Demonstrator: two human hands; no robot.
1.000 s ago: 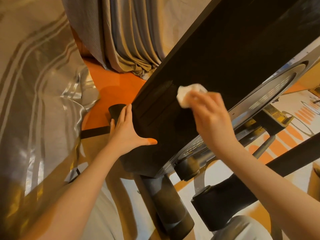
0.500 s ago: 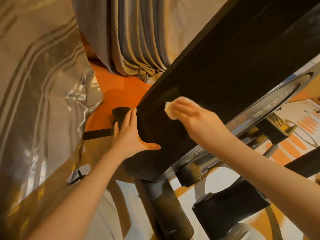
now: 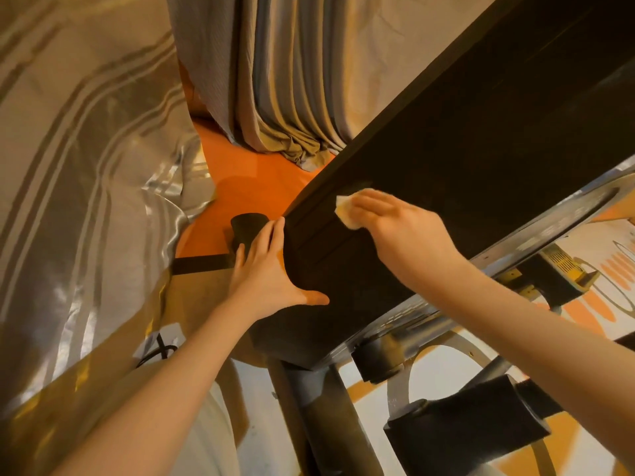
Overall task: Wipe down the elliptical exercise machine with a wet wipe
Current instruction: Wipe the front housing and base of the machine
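Note:
The elliptical machine's black housing [image 3: 464,159] slants from lower left to upper right across the view. My right hand [image 3: 405,231] presses a crumpled white wet wipe [image 3: 345,211] flat against the housing's near end. My left hand [image 3: 264,269] braces the housing's left edge, fingers up along the side and thumb spread across the dark panel. A silver trim rim [image 3: 536,231] runs along the housing's lower edge. Below it sit the grey support post [image 3: 319,407] and a black crank arm [image 3: 464,427].
Striped shiny fabric [image 3: 79,187] fills the left side. Grey curtains [image 3: 292,80] hang at the back and pool on the orange floor [image 3: 254,180]. A black foot cap [image 3: 247,228] and bar sit by my left hand. A white and orange patterned mat [image 3: 584,290] lies at right.
My right hand has slid the wipe down and to the left along the black housing, toward its near end. My left hand stays braced on the housing's left edge.

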